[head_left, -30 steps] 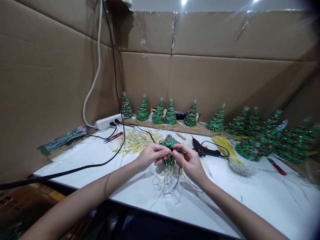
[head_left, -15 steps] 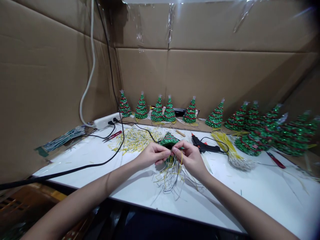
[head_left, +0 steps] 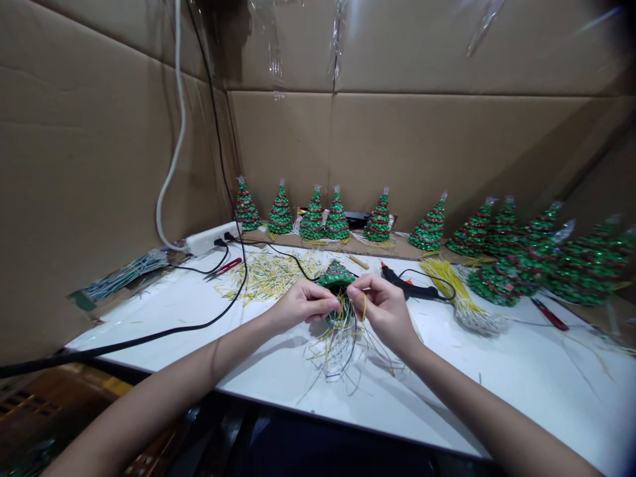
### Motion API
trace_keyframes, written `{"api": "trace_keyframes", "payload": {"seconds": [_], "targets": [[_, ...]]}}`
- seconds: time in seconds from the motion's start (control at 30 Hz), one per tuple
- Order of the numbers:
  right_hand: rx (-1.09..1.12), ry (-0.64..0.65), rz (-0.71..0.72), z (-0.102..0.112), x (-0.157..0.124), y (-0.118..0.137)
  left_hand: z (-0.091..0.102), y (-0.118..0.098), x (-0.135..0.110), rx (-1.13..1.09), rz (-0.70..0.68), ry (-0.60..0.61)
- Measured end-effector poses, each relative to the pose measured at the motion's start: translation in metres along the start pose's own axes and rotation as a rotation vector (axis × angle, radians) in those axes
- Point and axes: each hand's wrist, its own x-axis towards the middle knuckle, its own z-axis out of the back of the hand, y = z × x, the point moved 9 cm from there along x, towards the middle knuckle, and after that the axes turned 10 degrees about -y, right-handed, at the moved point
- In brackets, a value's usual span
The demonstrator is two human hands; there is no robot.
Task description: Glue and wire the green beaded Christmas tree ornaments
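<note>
A small green Christmas tree lies on the table with its open base towards me. From the base spills a tangle of thin white, yellow and dark wires. My left hand is closed in a pinch at the base's left side, with a bit of thin wire at the fingertips. On the other side, my right hand pinches thumb to forefinger, and a yellow wire loops beside those fingers. A small gap separates the two hands. What lies inside the base is mostly hidden.
A black glue gun and a bundle of yellow wires lie to the right. Wire clippings, red snips and a power strip are to the left. Finished trees line the back. A black cable crosses the left side.
My hands have drawn slightly apart: the fingertips were together at the tree's base, and now the right hand sits a little further right. The view has tilted down slightly.
</note>
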Motion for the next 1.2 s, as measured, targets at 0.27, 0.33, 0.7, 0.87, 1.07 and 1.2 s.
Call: {"api": "trace_keyframes", "payload": {"seconds": [0.27, 0.33, 0.7, 0.87, 1.07, 1.2], "targets": [[0.007, -0.062, -0.015, 0.015, 0.013, -0.004, 0.008, 0.005, 0.004, -0.117, 0.021, -0.088], [0.033, 0.032, 0.005, 0.004, 0.008, 0.000, 0.013, 0.005, 0.005, -0.143, 0.010, -0.120], [-0.123, 0.076, 0.134, 0.000, 0.002, 0.009, 0.020, 0.001, 0.007, -0.265, -0.020, -0.168], [-0.259, 0.032, 0.203, 0.002, 0.002, 0.015, 0.019, 0.001, 0.005, -0.253, -0.017, -0.179], [-0.288, 0.028, 0.235, 0.003, 0.002, 0.018, 0.006, 0.002, 0.000, -0.203, 0.040, -0.017], [-0.294, 0.037, 0.253, 0.002, 0.002, 0.019, -0.005, 0.010, -0.002, -0.329, 0.152, 0.076]]}}
